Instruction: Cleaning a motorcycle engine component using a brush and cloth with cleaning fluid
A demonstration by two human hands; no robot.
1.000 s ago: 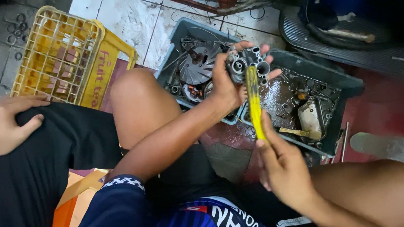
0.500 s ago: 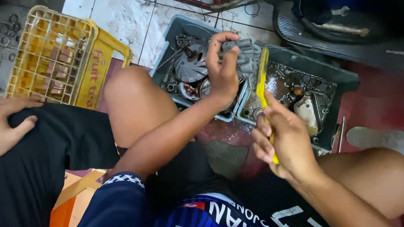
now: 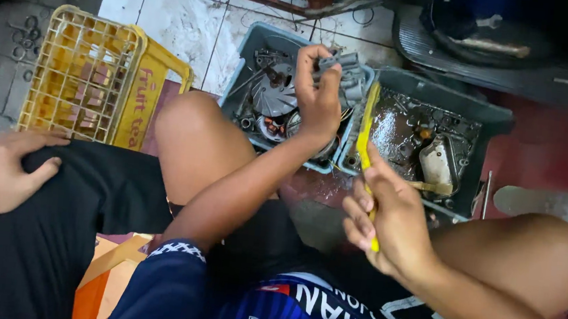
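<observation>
Nearest the camera, the right hand [image 3: 389, 222] is curled shut around a yellow brush [image 3: 367, 150], gripping its lower end with the fingers wrapped close; the rest of the brush stands up and away toward the trays. A second ago this brush lay against the metal part, and the two hands were close together. Now the brush is drawn back and down toward the lap, well apart from the part, so the brushing contact is broken for the moment.

Off to the near left, another person's hand [image 3: 2, 167] rests flat on a dark-clothed leg and takes no share in the work.

Farther out, the left hand [image 3: 318, 93] is closed on a small grey metal part [image 3: 344, 75], fingers and thumb clamped round it so that only its upper end shows. Earlier the part was held with its round openings facing the camera; now the wrist is turned and the part has shifted left, so it hangs over the left tray [image 3: 244, 72] instead of over the gap between the trays. It looks as though a different face is being presented.

Below it, the left tray holds a finned round piece and loose metal pieces. Just beside it the right tray [image 3: 490, 141] holds dark oily liquid and a pale metal cover. A yellow crate [image 3: 80, 74] stands at the far left on the tiles.
</observation>
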